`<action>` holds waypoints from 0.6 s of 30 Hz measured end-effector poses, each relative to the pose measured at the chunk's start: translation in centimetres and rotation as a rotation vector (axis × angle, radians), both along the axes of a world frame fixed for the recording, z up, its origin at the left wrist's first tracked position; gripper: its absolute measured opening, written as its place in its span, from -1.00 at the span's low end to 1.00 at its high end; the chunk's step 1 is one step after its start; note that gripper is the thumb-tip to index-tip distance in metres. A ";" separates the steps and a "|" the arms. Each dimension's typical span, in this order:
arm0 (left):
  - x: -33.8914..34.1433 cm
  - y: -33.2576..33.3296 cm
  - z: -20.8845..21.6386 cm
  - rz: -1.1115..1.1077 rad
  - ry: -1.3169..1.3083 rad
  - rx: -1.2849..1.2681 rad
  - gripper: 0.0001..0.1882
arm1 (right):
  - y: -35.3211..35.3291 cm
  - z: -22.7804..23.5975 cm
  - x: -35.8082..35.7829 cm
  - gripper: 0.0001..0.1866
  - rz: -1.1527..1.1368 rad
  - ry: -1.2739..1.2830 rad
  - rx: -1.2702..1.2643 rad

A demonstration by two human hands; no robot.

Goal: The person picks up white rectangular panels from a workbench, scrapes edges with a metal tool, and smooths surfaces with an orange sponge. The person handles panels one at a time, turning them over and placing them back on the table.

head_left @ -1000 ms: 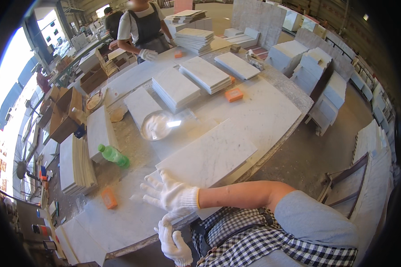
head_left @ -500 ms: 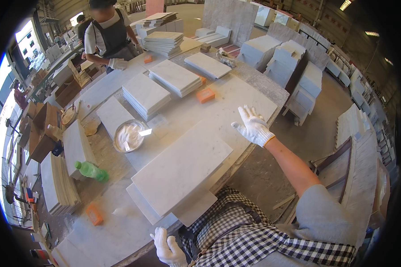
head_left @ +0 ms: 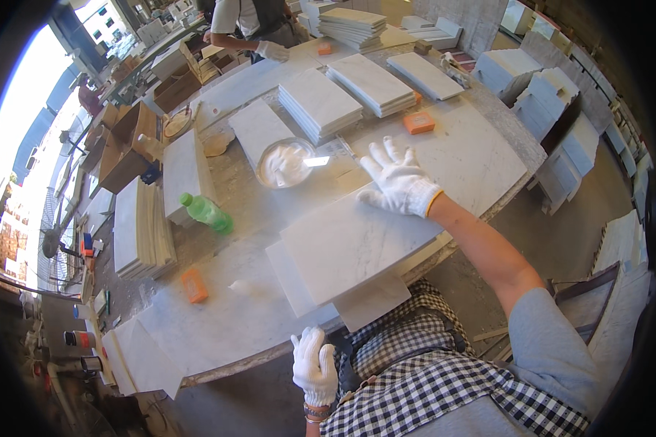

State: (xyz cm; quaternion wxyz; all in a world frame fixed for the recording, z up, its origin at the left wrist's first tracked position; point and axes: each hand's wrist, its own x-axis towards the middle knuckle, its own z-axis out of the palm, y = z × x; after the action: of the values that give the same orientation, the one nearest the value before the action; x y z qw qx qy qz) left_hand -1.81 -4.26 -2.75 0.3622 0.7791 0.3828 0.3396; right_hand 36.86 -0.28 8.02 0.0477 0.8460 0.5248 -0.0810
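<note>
On the near side, one large white slab [head_left: 350, 251] was overlapped by the wide-spread, empty right hand [head_left: 401, 183]; the left hand [head_left: 315, 365] was held half-curled, seemingly empty. Four orange blocks [head_left: 419, 123] were counted.

Right hand [head_left: 402, 183] splayed palm-down, arm [head_left: 484, 251] extended, left hand [head_left: 315, 368] low, half curled

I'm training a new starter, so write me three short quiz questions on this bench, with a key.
1. Which hand, left or right, is over the top tile in front of the person?
2. True or false: the bottle is green.
3. Fill in: the stuff in the bowl is ____ in colour.

Key: 1. The right hand. 2. True. 3. White.
</note>
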 end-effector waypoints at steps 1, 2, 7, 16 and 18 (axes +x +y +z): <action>-0.1 -0.2 -0.1 0.011 -0.013 -0.027 -0.74 | 1.0 0.0 -1.6 -0.05 0.116 0.011 0.021; -0.1 -0.4 -0.1 0.017 -0.034 -0.055 -0.74 | 2.1 -0.1 -3.5 -0.03 0.201 0.028 -0.019; 0.4 -0.1 0.4 -0.012 0.028 -0.055 -0.73 | 4.8 -0.8 -14.6 -0.07 0.651 0.078 0.099; 0.9 0.5 1.9 0.043 -0.025 -0.149 -0.67 | -1.2 -0.5 -12.3 -0.08 0.604 0.206 0.129; 0.9 0.4 2.2 0.037 -0.018 -0.144 -0.63 | -3.5 -0.7 -8.3 -0.10 0.465 0.176 0.128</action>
State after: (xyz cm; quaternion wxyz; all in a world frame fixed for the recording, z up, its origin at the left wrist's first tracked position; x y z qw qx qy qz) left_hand -0.88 -3.81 -0.55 0.4144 0.7406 0.4175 0.3248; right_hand 28.55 -3.81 7.35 -0.0346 0.6935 0.7116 -0.1077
